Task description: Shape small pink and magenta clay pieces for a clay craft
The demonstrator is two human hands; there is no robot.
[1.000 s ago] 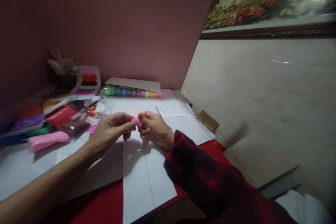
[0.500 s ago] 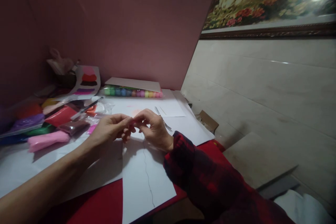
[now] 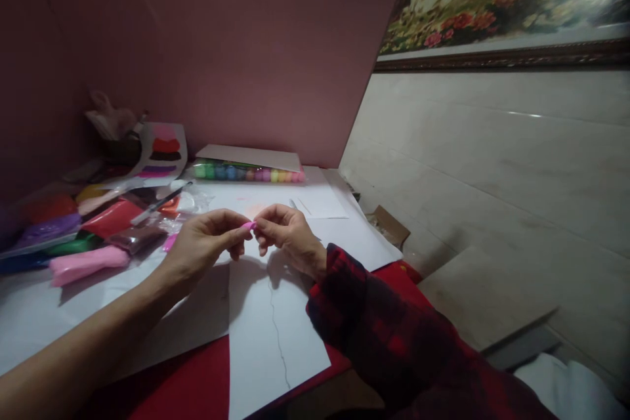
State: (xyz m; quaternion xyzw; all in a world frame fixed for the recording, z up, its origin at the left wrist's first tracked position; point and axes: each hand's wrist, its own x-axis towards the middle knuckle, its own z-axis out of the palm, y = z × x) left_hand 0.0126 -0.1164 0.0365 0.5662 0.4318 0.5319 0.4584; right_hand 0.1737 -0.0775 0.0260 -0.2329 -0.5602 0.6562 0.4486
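Observation:
A small lump of bright pink modelling clay (image 3: 249, 226) is pinched between my two hands, above the paper. My left hand (image 3: 209, 236) grips its left end with thumb and forefinger. On the other end, the thumb and fingertips of my right hand (image 3: 288, 234) are closed. Below them lies a white sheet (image 3: 256, 354) with a wavy dark line drawn down it. More bright pink clay (image 3: 170, 242) sits just behind my left wrist. Scissors (image 3: 293, 204) lie beyond my right hand, mostly hidden by it.
Several bagged packs of coloured clay, including a pink pack (image 3: 89, 265) and a red pack (image 3: 113, 217), crowd the left side. A long clear pack of coloured balls (image 3: 246, 173) lies at the back under a white card. A cardboard box (image 3: 388, 226) stands past the table's right edge.
My fingers have shifted and drawn slightly apart, so the pink clay between them now shows clearly. The right hand covers more of the scissors than before.

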